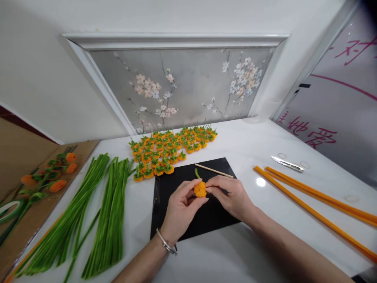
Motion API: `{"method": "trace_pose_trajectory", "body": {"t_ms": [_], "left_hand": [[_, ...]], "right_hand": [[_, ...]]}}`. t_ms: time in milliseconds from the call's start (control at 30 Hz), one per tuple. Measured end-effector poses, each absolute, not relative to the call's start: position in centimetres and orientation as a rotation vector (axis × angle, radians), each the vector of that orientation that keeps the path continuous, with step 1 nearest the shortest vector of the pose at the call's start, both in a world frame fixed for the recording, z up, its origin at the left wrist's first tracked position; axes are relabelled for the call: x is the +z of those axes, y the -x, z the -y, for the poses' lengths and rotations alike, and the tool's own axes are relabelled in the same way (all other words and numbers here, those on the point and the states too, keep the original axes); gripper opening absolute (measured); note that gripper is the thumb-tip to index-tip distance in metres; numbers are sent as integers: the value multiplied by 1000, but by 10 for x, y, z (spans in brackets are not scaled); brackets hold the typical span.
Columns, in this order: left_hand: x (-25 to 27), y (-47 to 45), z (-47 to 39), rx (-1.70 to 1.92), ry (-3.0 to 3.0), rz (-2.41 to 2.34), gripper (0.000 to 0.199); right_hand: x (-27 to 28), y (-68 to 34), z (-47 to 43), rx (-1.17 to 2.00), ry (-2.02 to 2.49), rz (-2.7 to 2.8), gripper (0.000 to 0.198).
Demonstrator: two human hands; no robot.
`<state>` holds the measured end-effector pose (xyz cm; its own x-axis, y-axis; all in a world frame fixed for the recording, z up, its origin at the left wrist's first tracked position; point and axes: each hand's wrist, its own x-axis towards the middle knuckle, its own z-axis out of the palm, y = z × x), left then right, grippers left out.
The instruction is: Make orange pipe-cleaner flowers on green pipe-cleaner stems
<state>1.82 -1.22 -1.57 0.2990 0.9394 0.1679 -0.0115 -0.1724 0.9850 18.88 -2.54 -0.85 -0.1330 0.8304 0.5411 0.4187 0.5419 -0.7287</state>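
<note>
Between my two hands is a small orange pipe-cleaner flower (200, 190) with a green stem (197, 173) pointing up and away. My left hand (183, 206) pinches it from the left with thumb and fingers. From the right, the thumb and forefinger of my right hand (231, 194) close on its edge. Both hands are over a black mat (165, 192). A thin wooden stick (214, 170) lies across the mat's far part. Many similar orange flowers with green backs (165, 151) stand in rows beyond the mat.
Two bundles of green pipe cleaners (107, 220) lie to the left. On the right are orange pipe cleaners (318, 196) and silver tweezers (287, 164). A brown board (44, 212) at far left bears finished orange flowers (57, 185) and green tape (11, 210). A wall rises behind the table.
</note>
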Motion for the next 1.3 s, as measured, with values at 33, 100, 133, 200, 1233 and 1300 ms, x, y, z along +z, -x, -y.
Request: {"method": "trace_pose_trajectory", "body": {"t_ms": [33,100,133,200,1233,1300], "left_hand": [[-16,-17,12,1098,-1508,-913,36],[-18,-15,10,1115,-1568,-943,33],[-18,-14,10,1124,-1590,-958,33],[-19,-13,9,1138,-1629,-980,32],[-15,-13,13,1118,-1743,-1018,25],[-15,-13,13,1106,-1784,-1018,23]], "right_hand": [[-8,-190,25,514,1045,1753,14],[-9,-192,24,517,1041,1760,14],[-9,-193,24,510,1035,1760,16],[-11,-192,24,481,1015,1761,20],[-13,-191,24,669,954,1699,23],[-15,-190,24,604,948,1723,21]]}}
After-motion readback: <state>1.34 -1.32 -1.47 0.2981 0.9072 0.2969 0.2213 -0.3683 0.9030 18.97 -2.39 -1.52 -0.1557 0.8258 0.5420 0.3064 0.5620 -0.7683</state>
